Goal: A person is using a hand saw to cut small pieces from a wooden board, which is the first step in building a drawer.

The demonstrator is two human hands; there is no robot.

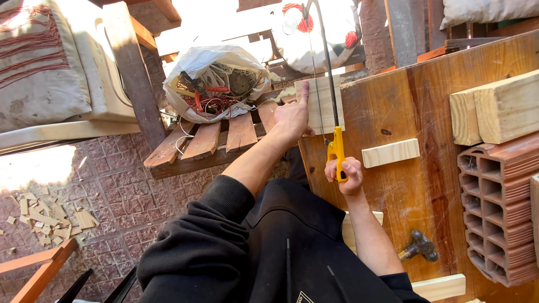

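pale wood strip (321, 106) is lying at the far edge of the wooden tabletop (404, 112), sticking past it. left hand (293, 119) is pressing it down, index finger pointing along it, other fingers curled. right hand (343, 175) is gripping the yellow handle of a coping saw (331, 84), fingers closed around it, blade sitting on the strip. small wood block (390, 152) is lying just right of the saw, hollow clay brick (497, 207) farther right.

The worktop (404, 112) is showing reddish-brown wood, smooth with a visible grain. The pale plank (321, 106) being sawn is looking like raw, matt softwood, as is the small block (391, 152). The saw (336, 140) is showing a glossy yellow plastic handle and dark metal frame. The hollow brick (497, 213) is looking rough, matt terracotta.
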